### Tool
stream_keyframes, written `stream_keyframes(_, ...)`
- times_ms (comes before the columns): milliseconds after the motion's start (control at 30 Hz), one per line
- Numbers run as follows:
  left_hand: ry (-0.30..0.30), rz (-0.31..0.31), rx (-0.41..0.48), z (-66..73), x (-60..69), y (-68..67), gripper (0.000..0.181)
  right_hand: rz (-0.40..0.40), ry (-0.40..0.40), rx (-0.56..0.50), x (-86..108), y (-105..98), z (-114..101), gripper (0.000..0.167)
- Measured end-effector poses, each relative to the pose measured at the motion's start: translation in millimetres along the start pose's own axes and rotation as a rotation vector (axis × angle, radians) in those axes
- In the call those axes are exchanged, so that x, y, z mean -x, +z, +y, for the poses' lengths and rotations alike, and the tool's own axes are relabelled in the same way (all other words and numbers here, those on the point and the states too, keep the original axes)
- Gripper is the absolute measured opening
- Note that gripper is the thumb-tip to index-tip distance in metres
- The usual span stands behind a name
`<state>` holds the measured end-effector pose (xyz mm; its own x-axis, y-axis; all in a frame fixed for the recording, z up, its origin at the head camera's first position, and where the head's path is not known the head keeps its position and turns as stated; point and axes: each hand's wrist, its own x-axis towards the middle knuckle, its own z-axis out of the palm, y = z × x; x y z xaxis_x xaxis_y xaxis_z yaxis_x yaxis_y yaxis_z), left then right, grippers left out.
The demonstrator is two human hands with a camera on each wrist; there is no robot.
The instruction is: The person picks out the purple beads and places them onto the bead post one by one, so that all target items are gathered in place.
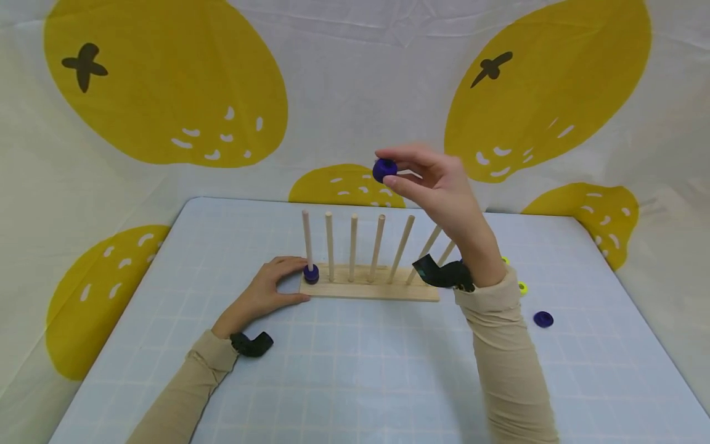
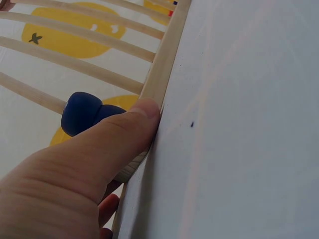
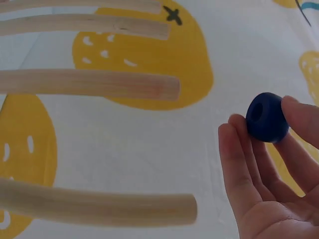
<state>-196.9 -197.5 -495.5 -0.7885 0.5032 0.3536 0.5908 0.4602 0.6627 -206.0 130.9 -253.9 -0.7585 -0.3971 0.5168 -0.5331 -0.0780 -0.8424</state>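
A wooden base (image 1: 377, 293) carries a row of several upright pegs (image 1: 353, 246). Dark blue beads (image 1: 311, 274) are stacked at the foot of the leftmost peg; the left wrist view shows two of them (image 2: 82, 113). My left hand (image 1: 272, 288) grips the base's left end, its thumb along the front edge (image 2: 124, 134). Raised above the pegs, my right hand (image 1: 438, 179) pinches a blue bead (image 1: 384, 170) between thumb and fingers. In the right wrist view that bead (image 3: 268, 118) shows its hole, off to the side of the peg tips.
Right of the base, a dark blue disc (image 1: 543, 319) and a yellow-green ring (image 1: 523, 288) lie on the pale checked table (image 1: 333, 382). Another yellow-green piece (image 1: 505, 261) is partly hidden by my right arm. A patterned cloth (image 1: 360, 92) hangs behind.
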Motion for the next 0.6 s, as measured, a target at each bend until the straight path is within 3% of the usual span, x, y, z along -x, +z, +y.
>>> stream_keyframes(600,0.021,0.012,0.015,3.8,-0.1,-1.2,0.068,-0.027,-0.03,-0.045,-23.1,35.4,14.2,0.033)
